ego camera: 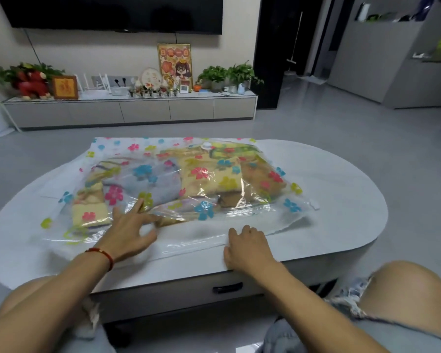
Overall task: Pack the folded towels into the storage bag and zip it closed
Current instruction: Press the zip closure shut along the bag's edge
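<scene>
A clear storage bag (285,220) printed with coloured flowers lies flat across the white table (341,189). Several folded towels (209,174) in yellow, grey-blue and tan show through its plastic, and a white round valve (206,146) sits near its far edge. My left hand (129,233), with a red string on the wrist, lies with spread fingers on the bag's near part beside the towels. My right hand (247,247) has its fingers curled over the bag's near edge, where the closure strip runs. Whether the strip is sealed cannot be seen.
The oval table has a drawer handle (227,287) on its near side, between my knees. Beyond it is grey floor, then a low TV cabinet (130,110) with plants, frames and small ornaments under a wall television.
</scene>
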`<state>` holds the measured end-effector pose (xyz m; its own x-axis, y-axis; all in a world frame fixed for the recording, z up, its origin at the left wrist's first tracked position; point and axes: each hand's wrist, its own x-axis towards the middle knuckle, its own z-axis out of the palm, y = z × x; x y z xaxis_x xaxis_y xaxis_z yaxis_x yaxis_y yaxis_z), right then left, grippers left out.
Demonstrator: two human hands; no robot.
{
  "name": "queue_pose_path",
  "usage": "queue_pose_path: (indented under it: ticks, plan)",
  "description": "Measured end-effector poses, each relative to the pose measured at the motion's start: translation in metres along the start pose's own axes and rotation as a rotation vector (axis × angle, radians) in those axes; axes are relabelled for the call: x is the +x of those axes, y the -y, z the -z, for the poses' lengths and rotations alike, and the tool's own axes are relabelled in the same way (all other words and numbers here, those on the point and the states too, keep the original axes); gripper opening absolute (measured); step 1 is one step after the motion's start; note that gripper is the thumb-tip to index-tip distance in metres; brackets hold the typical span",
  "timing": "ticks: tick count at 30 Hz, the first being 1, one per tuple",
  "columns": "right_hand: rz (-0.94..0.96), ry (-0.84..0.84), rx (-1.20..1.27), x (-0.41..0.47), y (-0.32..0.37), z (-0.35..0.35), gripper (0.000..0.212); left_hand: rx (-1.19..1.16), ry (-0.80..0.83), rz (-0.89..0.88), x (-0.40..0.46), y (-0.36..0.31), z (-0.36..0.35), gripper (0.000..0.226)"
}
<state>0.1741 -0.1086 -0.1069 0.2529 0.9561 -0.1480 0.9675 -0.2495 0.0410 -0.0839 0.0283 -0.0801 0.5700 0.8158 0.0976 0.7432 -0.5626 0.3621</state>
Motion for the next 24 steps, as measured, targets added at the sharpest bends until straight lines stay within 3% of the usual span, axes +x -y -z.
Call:
queue_pose_path:
  ticks: [4, 8, 10, 14, 16, 19, 21, 24]
  plan:
    - [0.094, 0.163, 0.389, -0.013, -0.039, 0.042, 0.044, 0.125, -0.071, -0.128, -0.022, -0.001, -0.006, 0.053]
    - [0.068, 0.036, 0.638, -0.014, -0.093, 0.08, 0.019, 0.184, -0.048, -0.151, -0.033, -0.022, -0.007, 0.05]
    - [-0.024, -0.079, 0.715, -0.004, -0.129, 0.092, 0.016, 0.081, -0.077, -0.184, -0.034, -0.044, -0.008, 0.032]
    - [-0.392, -0.268, 0.566, 0.032, -0.201, 0.091, 0.025, -0.065, -0.159, -0.326, -0.014, -0.116, -0.02, 0.014]
    - [-0.518, -0.164, 0.635, 0.05, -0.222, 0.079, 0.029, -0.063, -0.199, -0.448, 0.009, -0.159, -0.035, 0.015]
    - [-0.534, 0.145, 0.888, 0.065, -0.228, 0.065, 0.032, 0.003, -0.234, -0.599, 0.054, -0.222, -0.06, 0.022]
    - [-0.524, 0.227, 0.921, 0.072, -0.232, 0.06, 0.029, 0.06, -0.191, -0.581, 0.083, -0.256, -0.079, 0.033]
    - [-0.529, 0.211, 1.018, 0.079, -0.241, 0.058, 0.019, 0.104, -0.069, -0.436, 0.116, -0.289, -0.109, 0.048]
